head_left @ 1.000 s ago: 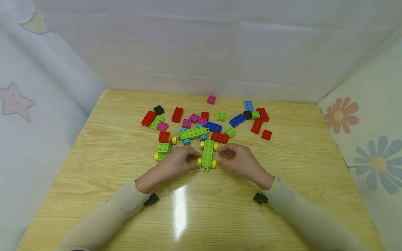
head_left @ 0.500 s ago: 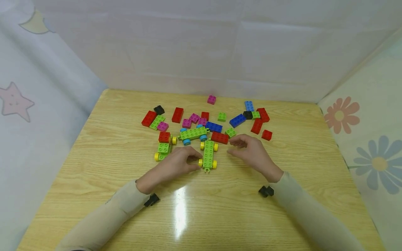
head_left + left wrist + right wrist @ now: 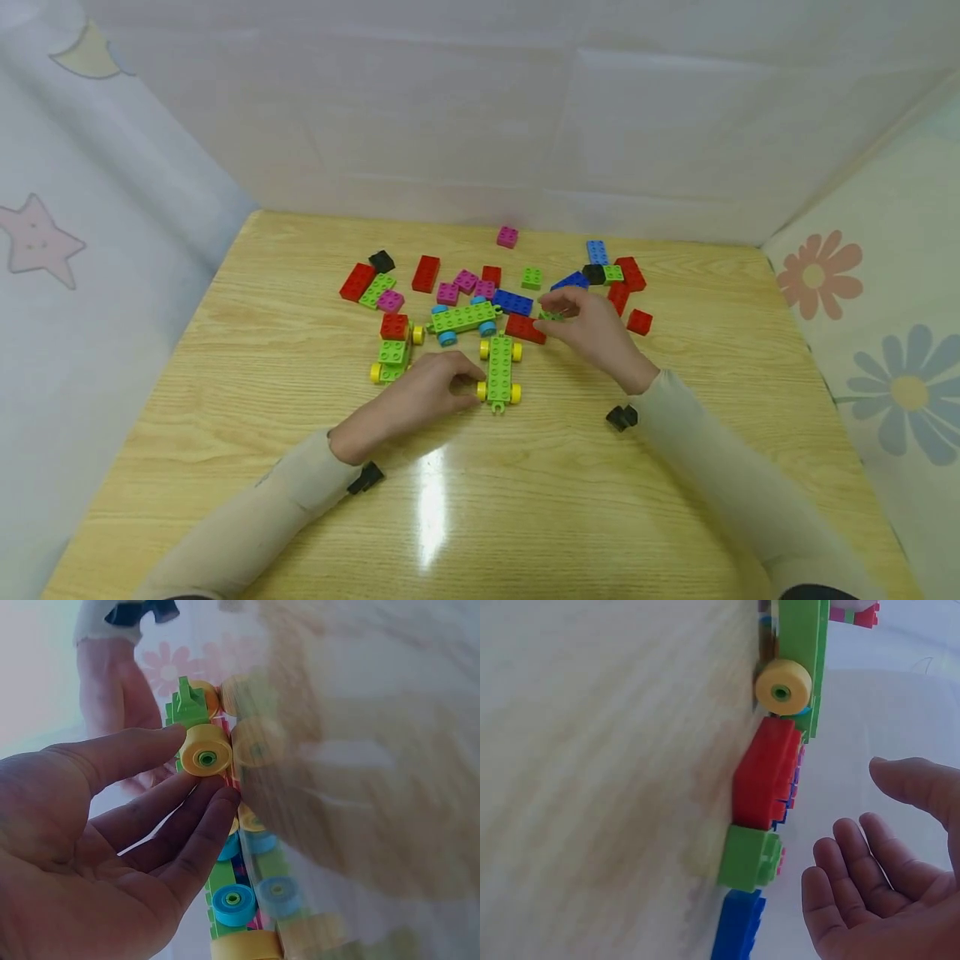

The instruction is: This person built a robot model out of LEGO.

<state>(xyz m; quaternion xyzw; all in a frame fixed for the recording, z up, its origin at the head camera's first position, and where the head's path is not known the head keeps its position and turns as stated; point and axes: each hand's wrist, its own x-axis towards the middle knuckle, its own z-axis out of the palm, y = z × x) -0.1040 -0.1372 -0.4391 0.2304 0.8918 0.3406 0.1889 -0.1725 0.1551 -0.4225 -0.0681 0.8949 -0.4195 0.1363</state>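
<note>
A green toy car base (image 3: 498, 371) with yellow wheels stands lengthwise on the table. My left hand (image 3: 427, 387) holds it at its near left side, with thumb and fingers around a yellow wheel (image 3: 206, 754) in the left wrist view. My right hand (image 3: 592, 329) hovers with fingers loosely bent and nothing between them, over a small green brick (image 3: 746, 856). In the head view the fingers partly hide this brick. Beside it lies a red brick (image 3: 525, 328). A second green car base (image 3: 463, 317), with blue wheels, lies just behind the first.
Left of the bases stands a yellow-wheeled car (image 3: 393, 350) with green and red bricks stacked on it. Pink bricks (image 3: 466, 281), a blue brick (image 3: 513, 302) and several others spread across the back of the wooden table (image 3: 262, 350). A pale cloth (image 3: 480, 125) hangs behind.
My right hand has left the side of the yellow-wheeled base and moved right and away from me, over the small green brick. My left hand has stayed by the wheel.
</note>
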